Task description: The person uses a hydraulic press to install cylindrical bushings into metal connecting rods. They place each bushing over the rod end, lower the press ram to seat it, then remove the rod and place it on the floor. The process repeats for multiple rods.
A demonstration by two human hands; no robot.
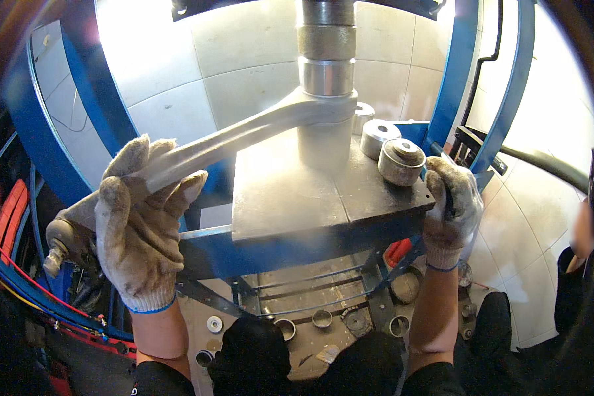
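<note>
Nearest to me are the person's two dark sleeves (162,379), and from them the bare forearms reach forward into worn, greyish gloves with blue edges at the wrist.

The left hand (142,224) is half open, palm upward. It holds the metal arm (228,137) loosely near its outer end: the thumb lies over the front side, the other fingers are behind and below, not fully closed around it. Beyond this hand, at the left, the ball joint (61,241) of the arm sticks out, pointing downward.

The right hand (452,204) is by the right corner of the plate (277,214). Its fingers are bent inward, but I cannot tell if they grip something, because the inside is dark and partly hidden. Whether the glove touches the plate, I also cannot tell.

On the plate, near the right hand, three round bushings (401,162) stand in a row going backward. The metal arm rises from the left hand to the right, and its thick inner end is above the plate, directly under a column (326,69) of metal cylinders.

The plate rests on a blue frame (270,251), with several rings (322,318) on the floor below. Farthest away is a pale tiled wall (244,79).
</note>
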